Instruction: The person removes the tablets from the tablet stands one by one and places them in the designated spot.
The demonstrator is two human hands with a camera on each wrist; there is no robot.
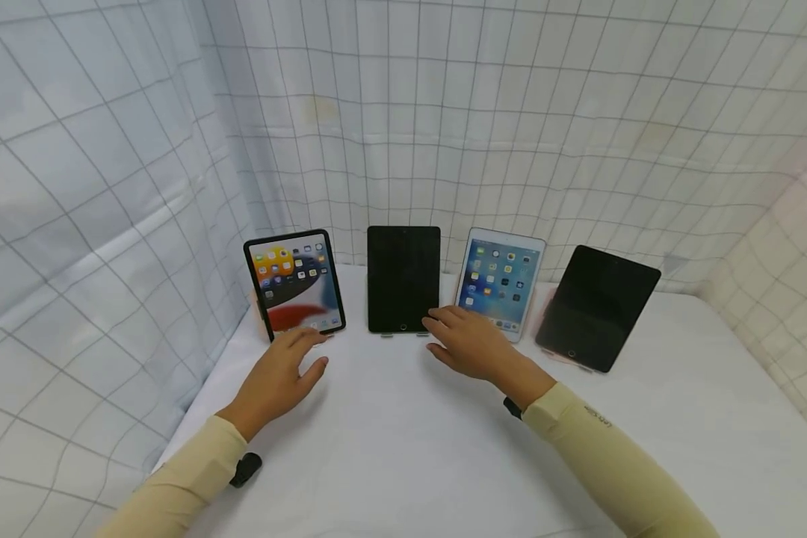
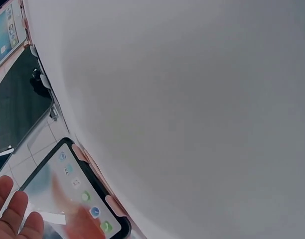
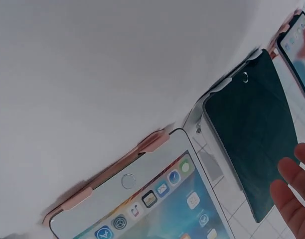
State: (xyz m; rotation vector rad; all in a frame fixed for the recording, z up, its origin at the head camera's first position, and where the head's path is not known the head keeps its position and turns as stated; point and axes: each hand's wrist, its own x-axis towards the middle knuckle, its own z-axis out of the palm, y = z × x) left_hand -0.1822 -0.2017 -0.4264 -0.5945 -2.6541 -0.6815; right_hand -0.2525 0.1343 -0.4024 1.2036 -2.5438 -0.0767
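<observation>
Head view shows four tablets propped upright in a row along the back of a white table [image 1: 403, 448], each on a small stand. From the person's left: a black-cased tablet [image 1: 294, 282] with a lit home screen, a dark tablet [image 1: 403, 278] with its screen off, a white tablet [image 1: 501, 280] with a lit blue screen, and a second dark tablet [image 1: 597, 306] angled at the far right.

The left hand [image 1: 279, 377] hovers just in front of the black-cased tablet's lower edge, fingers relaxed and spread, its grip wide and holding nothing. The right hand [image 1: 467, 344] sits between the dark tablet and the white tablet, fingers stretched toward the dark tablet's bottom corner, grip likewise wide and empty; whether the fingertips touch cannot be told.

A grid-patterned cloth [image 1: 545, 127] hangs behind and to both sides. Pale yellow sleeves cover both forearms, with a small black wrist unit [image 1: 245, 469] under the left one.

Nothing stands between either hand and the tablets.
</observation>
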